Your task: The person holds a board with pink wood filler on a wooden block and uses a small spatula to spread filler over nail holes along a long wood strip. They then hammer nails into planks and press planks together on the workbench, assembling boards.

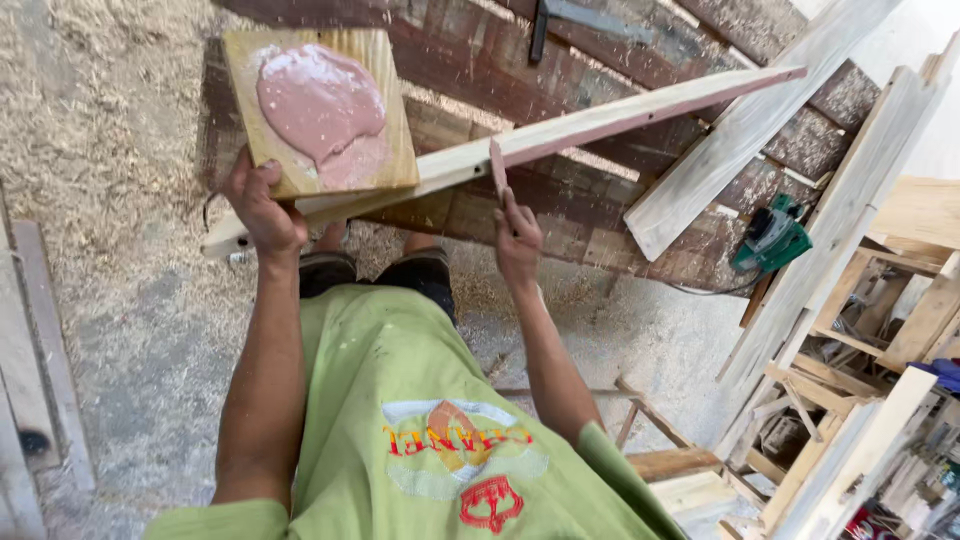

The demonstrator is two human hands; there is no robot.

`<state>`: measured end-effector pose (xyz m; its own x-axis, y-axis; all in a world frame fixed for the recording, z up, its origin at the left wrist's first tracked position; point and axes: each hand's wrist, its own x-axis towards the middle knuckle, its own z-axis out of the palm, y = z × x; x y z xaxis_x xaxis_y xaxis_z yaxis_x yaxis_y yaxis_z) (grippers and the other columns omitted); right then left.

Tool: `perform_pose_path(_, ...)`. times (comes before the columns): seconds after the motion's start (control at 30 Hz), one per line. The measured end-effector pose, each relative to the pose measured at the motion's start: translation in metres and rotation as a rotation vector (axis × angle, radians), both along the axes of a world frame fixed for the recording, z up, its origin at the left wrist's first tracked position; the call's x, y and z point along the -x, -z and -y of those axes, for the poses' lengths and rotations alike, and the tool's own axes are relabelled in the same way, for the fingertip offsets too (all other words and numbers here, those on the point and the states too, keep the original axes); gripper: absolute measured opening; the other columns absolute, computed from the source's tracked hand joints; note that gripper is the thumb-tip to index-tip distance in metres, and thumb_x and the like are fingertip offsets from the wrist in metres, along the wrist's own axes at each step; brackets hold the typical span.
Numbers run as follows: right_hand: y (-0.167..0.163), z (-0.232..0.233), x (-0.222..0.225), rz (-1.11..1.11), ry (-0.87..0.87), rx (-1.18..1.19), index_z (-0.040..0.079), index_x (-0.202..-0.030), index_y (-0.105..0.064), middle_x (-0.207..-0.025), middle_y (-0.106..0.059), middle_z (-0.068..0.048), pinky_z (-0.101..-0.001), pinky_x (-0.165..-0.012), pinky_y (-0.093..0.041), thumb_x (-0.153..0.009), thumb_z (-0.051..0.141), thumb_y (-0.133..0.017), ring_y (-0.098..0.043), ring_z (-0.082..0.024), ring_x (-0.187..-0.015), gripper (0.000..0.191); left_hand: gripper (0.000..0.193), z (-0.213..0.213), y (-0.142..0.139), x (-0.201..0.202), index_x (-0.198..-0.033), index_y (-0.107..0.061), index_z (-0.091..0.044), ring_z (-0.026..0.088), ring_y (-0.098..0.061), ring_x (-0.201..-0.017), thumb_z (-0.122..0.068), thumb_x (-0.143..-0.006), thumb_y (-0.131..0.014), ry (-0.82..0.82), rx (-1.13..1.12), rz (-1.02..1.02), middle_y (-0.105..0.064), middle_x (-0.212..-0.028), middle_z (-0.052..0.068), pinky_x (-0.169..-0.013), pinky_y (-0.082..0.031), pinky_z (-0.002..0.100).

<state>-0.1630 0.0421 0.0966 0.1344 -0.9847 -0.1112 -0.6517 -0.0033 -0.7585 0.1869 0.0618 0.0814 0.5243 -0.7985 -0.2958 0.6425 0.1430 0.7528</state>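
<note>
Fingers of right hand (517,238) press scraper (497,168) against plank (600,122).

Sawdust and wood shavings (110,110) cover the grey concrete floor (150,350). A dark, worn slatted pallet (600,215) leans behind, with a green power tool (772,235) resting beside it. To the right, pale planks and wooden frames (860,400) stand stacked in bright daylight.

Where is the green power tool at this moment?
In the head view, the green power tool lies at the right side, on the dark wooden pallet, just below the leaning pale plank.
</note>
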Motion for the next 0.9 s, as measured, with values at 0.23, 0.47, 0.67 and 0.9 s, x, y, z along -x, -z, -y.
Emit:
perform_pose_path(0.23,-0.036,0.004,0.007,-0.609,-0.252,0.242,0.022,-0.146,-0.061,-0.084,-0.066,-0.009,-0.0268,-0.037,-0.045,-0.104,0.013,-0.064,-0.053,-0.015,-0.052,0.044,0.044,0.0,0.01,0.002,-0.124,-0.065,0.004,0.021,-0.065,-0.098,-0.018,-0.088,-0.054,0.013,-0.035,0.2,-0.064,-0.108,0.01,-0.091,-0.061,0.04)
perform_pose_path(0.47,-0.043,0.077,0.029,-0.646,-0.117,0.271,0.019,-0.14,-0.062,-0.085,-0.067,-0.009,-0.0235,-0.039,-0.044,-0.109,0.02,-0.063,-0.054,-0.012,-0.054,0.032,0.023,0.003,0.004,0.003,-0.103,-0.065,-0.004,0.016,-0.06,-0.079,-0.018,-0.087,-0.054,0.041,0.001,0.131,-0.056,-0.09,0.005,-0.061,-0.06,0.036)
perform_pose_path(0.67,-0.03,-0.018,-0.029,-0.197,-0.144,0.26,0.03,-0.158,-0.047,-0.093,-0.06,-0.011,-0.0324,-0.066,-0.052,-0.105,0.013,-0.063,-0.057,-0.017,-0.078,0.058,0.021,0.002,0.005,0.004,-0.101,-0.064,-0.003,0.016,-0.063,-0.081,-0.012,-0.084,-0.057,-0.028,-0.011,0.018,-0.056,-0.087,0.003,-0.067,-0.064,0.038)
perform_pose_path(0.9,-0.051,-0.045,-0.049,-0.305,0.07,0.161,0.017,-0.15,-0.055,-0.098,-0.064,-0.019,-0.0407,-0.072,-0.052,-0.1,0.007,-0.07,-0.061,-0.027,-0.08,0.053,0.012,-0.001,0.009,0.001,-0.108,-0.065,0.004,0.015,-0.057,-0.081,-0.003,-0.101,-0.058,-0.022,0.291,-0.015,-0.058,-0.089,0.004,-0.074,-0.058,0.03)
